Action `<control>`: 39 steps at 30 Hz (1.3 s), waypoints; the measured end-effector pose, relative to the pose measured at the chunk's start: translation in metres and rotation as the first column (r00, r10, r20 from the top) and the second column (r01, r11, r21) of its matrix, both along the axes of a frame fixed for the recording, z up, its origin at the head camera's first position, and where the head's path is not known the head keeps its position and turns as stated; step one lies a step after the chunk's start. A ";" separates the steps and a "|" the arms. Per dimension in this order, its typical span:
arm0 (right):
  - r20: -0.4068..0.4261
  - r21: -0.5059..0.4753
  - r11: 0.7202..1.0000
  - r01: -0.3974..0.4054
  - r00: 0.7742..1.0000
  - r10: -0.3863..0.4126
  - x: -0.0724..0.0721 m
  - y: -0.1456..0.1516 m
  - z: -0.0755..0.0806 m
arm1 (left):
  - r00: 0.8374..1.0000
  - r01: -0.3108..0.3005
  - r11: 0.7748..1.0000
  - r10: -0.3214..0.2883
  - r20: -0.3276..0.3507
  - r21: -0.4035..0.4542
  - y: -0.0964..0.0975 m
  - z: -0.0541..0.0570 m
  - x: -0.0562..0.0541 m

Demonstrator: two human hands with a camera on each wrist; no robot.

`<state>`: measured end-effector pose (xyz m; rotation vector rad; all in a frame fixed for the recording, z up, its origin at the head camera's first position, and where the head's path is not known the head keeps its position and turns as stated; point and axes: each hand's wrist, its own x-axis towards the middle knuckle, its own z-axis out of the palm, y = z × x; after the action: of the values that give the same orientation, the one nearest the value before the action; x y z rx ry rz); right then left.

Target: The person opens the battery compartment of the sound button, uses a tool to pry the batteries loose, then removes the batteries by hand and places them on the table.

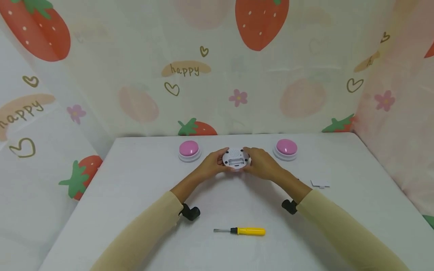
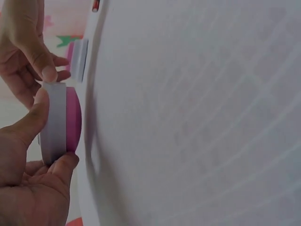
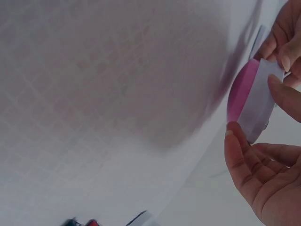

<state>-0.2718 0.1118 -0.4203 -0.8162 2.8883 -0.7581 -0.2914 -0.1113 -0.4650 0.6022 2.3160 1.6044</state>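
Both hands hold a round push button (image 1: 236, 153) just above the white table, its underside turned toward the head camera. That underside shows speaker holes, small dark feet and an uncovered battery compartment. My left hand (image 1: 211, 164) grips one side of the white base, thumb on the underside edge and fingertips by the pink dome, as the left wrist view (image 2: 55, 122) shows. On the opposite side, my right hand (image 1: 261, 163) pinches the rim between thumb and fingers. In the right wrist view the pink dome (image 3: 242, 92) faces the table.
Two more pink-topped buttons stand at the back, one left (image 1: 188, 149) and one right (image 1: 286, 148). A screwdriver with a yellow handle (image 1: 251, 231) lies in front. Right of the right forearm is a small white cover (image 1: 320, 183). Small red and dark pieces (image 3: 92, 222) lie nearby.
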 end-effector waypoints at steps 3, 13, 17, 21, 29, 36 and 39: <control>0.009 0.016 1.000 0.004 1.000 -0.005 -0.004 0.001 0.000 | 0.999 0.008 1.000 -0.008 0.039 -0.005 0.001 0.001 -0.006; 0.068 0.053 0.997 0.053 0.996 -0.056 -0.022 -0.002 -0.001 | 0.999 0.040 0.998 -0.039 0.015 -0.042 0.000 0.001 -0.027; 0.067 0.057 0.997 0.058 0.996 -0.062 -0.027 -0.002 -0.001 | 1.000 0.019 0.996 -0.019 0.007 -0.085 0.000 0.003 -0.030; 0.064 0.057 0.997 0.051 0.996 -0.055 -0.029 -0.001 -0.002 | 1.000 0.014 0.994 -0.012 0.021 -0.105 -0.001 0.003 -0.031; 0.073 0.062 0.993 0.101 0.992 -0.105 -0.022 0.019 0.003 | 1.000 0.007 0.992 -0.005 0.019 -0.122 -0.002 0.011 -0.029; 0.013 0.065 0.989 0.134 0.991 -0.135 -0.015 0.049 0.020 | 0.987 -0.075 0.934 0.021 -0.158 -0.348 0.008 0.042 -0.030; -0.009 0.070 0.983 0.170 0.985 -0.170 -0.014 0.063 0.025 | 0.979 -0.093 0.920 0.015 -0.203 -0.380 0.019 0.054 -0.031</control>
<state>-0.2861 0.1744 -0.3955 -0.5693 2.9973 -0.6638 -0.3225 -0.0928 -0.4108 0.6259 2.7160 1.0930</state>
